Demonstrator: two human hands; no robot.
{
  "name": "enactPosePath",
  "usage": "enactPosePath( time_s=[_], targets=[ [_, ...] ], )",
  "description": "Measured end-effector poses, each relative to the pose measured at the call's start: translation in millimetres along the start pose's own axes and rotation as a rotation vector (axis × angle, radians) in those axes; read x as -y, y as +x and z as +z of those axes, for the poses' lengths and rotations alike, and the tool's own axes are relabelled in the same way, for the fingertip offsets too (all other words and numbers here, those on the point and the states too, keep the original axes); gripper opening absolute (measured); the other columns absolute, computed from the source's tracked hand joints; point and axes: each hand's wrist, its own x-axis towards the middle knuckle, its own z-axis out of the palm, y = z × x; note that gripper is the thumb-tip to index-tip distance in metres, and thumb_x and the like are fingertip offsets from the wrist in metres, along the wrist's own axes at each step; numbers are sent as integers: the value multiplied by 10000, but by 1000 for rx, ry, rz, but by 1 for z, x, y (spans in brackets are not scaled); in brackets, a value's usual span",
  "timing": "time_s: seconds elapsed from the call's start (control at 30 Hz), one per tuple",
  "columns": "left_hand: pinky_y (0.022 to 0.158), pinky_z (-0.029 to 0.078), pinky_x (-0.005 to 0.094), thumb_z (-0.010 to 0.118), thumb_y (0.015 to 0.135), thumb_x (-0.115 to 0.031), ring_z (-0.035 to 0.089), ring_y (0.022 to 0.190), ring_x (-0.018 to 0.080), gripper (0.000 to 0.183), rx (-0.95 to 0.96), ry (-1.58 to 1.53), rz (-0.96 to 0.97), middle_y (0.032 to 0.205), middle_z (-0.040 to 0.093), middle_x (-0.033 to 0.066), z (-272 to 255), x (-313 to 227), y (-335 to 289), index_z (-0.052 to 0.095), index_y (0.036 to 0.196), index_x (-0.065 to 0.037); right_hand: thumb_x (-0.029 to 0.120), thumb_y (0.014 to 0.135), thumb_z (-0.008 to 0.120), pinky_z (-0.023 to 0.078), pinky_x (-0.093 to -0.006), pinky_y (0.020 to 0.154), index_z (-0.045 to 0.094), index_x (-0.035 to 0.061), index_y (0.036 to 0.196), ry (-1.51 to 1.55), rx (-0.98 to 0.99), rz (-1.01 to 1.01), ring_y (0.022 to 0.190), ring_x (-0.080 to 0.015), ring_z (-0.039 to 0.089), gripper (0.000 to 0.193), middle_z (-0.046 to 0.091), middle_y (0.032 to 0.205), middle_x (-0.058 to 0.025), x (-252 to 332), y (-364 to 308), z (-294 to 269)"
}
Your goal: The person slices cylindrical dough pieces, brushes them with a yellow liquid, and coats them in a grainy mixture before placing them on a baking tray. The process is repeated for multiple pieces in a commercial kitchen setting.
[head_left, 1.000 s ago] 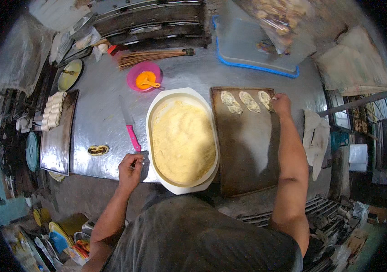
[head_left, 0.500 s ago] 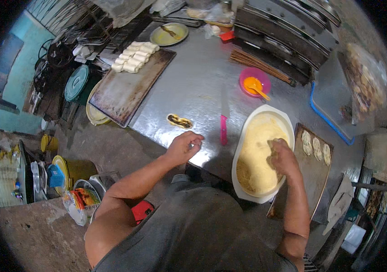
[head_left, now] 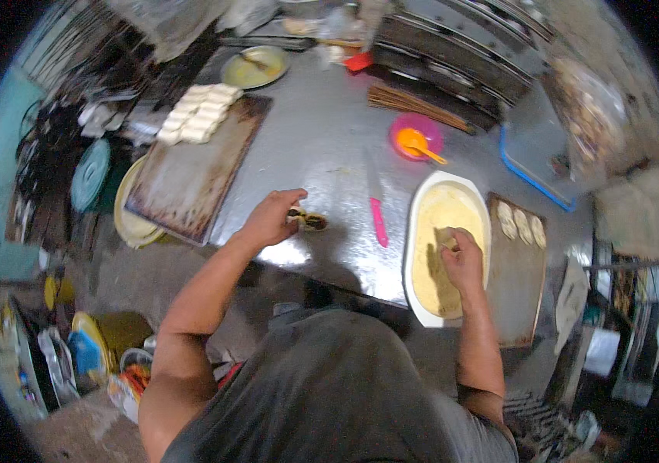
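An oblong dough piece with dark filling (head_left: 314, 221) lies on the metal table in front of me. My left hand (head_left: 269, 219) is at its left end, with the thumb and fingers closing round that end. Over a white oval-like tub (head_left: 411, 255) of yellow crumbs (head_left: 453, 204), my right hand (head_left: 463, 261) is closed, fingertips together. A small pale bit shows at those fingertips, too blurred to name. Between the hands lies a knife with a pink handle (head_left: 378, 222).
Right of the tub, a baking tray (head_left: 511, 301) bears flat dough pieces (head_left: 522, 224). Farther off stand a pink bowl (head_left: 404, 127) of orange liquid with a spoon and a bundle of sticks (head_left: 418, 106). At left, another tray (head_left: 183, 185) holds white dough rolls (head_left: 200, 113).
My left hand has moved forward and left onto the filled dough piece. My right hand has lifted a little from the crumbs. The whole view has shifted slightly.
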Motion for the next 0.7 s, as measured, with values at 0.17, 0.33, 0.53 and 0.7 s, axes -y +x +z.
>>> enactPosePath(
  time_s=[0.17, 0.33, 0.53, 0.7],
  targets=[
    [922, 527, 423, 826, 746, -101, 657, 1046, 346, 711, 72, -209, 139, 1104, 673, 130, -14, -99, 40, 533, 1392, -149, 127, 848, 721, 557, -376, 874, 684, 19, 1204, 120, -180, 209, 1001, -323, 698, 374, 696, 1168, -198, -22, -39, -9],
    [944, 545, 433, 827, 788, -186, 676, 1097, 370, 687, 164, -192, 355, 1209, 689, 174, 39, -194, 80, 511, 1394, -113, 155, 854, 731, 551, -352, 878, 701, 34, 1215, 189, -226, 354, 993, -302, 714, 382, 720, 1139, -203, -50, -70, -29],
    [884, 556, 512, 692, 915, -347, 701, 1024, 404, 480, 362, 87, 136, 1078, 711, 264, 117, -255, 115, 596, 1303, -81, 230, 882, 703, 548, -393, 881, 711, 34, 1180, 88, -177, 375, 974, -324, 711, 357, 726, 1121, -194, -64, -83, -50],
    [869, 554, 473, 652, 937, -315, 699, 1007, 345, 284, 233, 306, 156, 1076, 712, 181, 147, -244, 137, 702, 1102, -90, 196, 845, 723, 557, -433, 815, 705, 21, 1132, -204, -94, 48, 876, -369, 685, 337, 714, 960, -202, -57, -81, -42]
  ],
)
